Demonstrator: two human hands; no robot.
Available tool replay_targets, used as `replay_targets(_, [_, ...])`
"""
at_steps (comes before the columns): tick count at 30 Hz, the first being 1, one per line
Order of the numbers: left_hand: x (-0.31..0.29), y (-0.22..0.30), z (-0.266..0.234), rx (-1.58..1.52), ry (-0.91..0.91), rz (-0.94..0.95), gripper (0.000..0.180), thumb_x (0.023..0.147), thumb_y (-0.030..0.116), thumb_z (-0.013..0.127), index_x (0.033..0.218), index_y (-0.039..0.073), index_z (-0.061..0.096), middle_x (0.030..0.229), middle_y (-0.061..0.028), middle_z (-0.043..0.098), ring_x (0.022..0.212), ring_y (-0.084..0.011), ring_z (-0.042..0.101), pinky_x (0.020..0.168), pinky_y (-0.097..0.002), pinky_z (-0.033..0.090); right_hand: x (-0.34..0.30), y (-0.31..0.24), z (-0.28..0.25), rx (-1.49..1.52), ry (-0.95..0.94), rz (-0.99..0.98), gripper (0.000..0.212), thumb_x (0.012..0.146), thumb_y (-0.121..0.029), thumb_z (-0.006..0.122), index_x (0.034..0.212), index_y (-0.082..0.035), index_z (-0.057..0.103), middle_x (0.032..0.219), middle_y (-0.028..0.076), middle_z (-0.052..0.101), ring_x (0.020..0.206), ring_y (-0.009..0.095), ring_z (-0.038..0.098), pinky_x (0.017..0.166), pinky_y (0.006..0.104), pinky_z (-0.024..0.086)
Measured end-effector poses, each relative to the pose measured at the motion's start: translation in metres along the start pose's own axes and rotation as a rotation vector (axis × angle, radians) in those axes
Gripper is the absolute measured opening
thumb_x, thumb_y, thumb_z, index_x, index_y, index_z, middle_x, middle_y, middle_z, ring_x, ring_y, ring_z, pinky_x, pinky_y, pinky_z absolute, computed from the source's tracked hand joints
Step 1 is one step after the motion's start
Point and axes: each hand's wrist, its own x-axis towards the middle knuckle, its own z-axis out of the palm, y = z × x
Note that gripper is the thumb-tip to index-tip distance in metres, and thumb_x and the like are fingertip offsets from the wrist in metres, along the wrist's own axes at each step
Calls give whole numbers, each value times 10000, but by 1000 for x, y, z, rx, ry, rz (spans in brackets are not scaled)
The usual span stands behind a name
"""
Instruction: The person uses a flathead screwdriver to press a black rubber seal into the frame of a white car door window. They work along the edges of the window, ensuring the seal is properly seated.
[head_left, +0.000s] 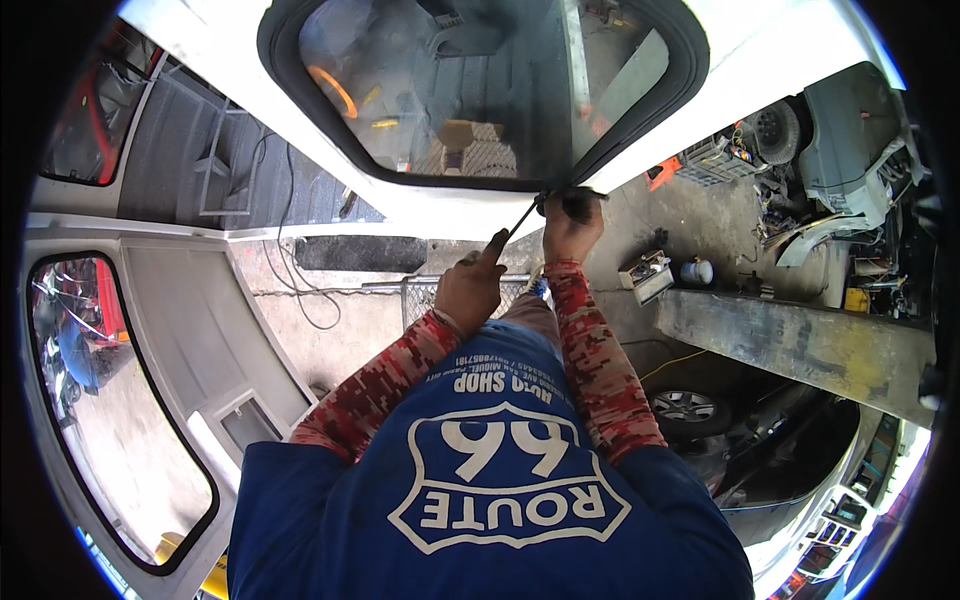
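Fingers (pixel 572 205) pinch black window seal (pixel 600 160) at door's lower edge

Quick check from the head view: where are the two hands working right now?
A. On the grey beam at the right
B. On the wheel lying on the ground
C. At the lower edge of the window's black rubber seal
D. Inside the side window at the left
C: the right hand and left hand hold a thin tool at the bottom of the black rubber seal around the window.

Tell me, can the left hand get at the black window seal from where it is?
Probably yes. The left hand sits just below the seal with only white panel between them. It holds a thin tool whose tip already meets the seal beside the right hand.
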Motion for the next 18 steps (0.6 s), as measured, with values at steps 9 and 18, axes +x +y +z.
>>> replay_targets(9, [-3,-31,3,-311,-31,-91,480,953,236,645,1419,137,594,1106,-195,740,992,-341,725,885,-412,549,-5,4,3,177,77,184,170,890,14,730,980,8,586,855,82,689,707,154,688,669,283,563])
replay_targets(18, [-2,-45,2,-369,-31,7,478,983,238,629,1432,84,577,1111,-226,733,967,-283,728,901,-370,539,-9,4,5,309,15,258,129,928,48,677,977,-9,572,874,71,682,746,144,682,677,282,569])
